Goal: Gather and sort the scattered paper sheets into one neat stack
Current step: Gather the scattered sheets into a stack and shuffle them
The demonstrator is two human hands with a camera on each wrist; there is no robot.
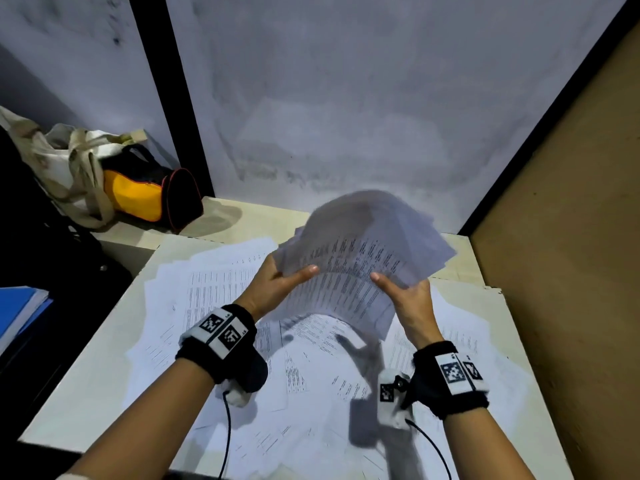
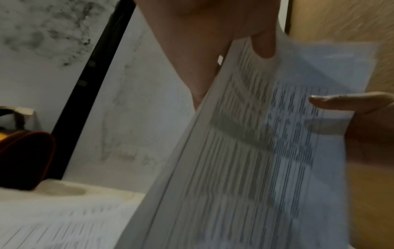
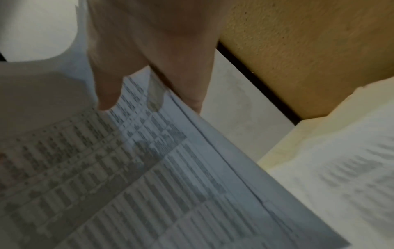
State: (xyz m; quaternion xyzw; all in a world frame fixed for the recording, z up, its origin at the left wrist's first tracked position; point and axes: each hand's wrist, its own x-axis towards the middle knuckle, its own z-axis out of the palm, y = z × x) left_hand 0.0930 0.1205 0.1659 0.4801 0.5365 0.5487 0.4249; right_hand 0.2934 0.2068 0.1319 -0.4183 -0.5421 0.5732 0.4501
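Observation:
Both hands hold up a bundle of printed sheets [image 1: 353, 268] above the table, its far end blurred and fanned. My left hand [image 1: 277, 285] grips the bundle's left edge, thumb on top, fingers underneath. My right hand [image 1: 405, 296] grips the right edge the same way. In the left wrist view the bundle [image 2: 245, 151] stands tilted, with the left thumb across its top corner. The right wrist view shows the bundle [image 3: 138, 168] pinched under the right thumb. Many loose printed sheets [image 1: 214, 327] lie spread across the table below.
The pale table [image 1: 86, 393] sits in a corner, with a white wall behind and a brown board [image 1: 571, 237] on the right. A yellow-black bag [image 1: 149, 192] and a cloth tote [image 1: 65, 161] lie at the back left. Blue folders [image 1: 17, 306] sit at the far left.

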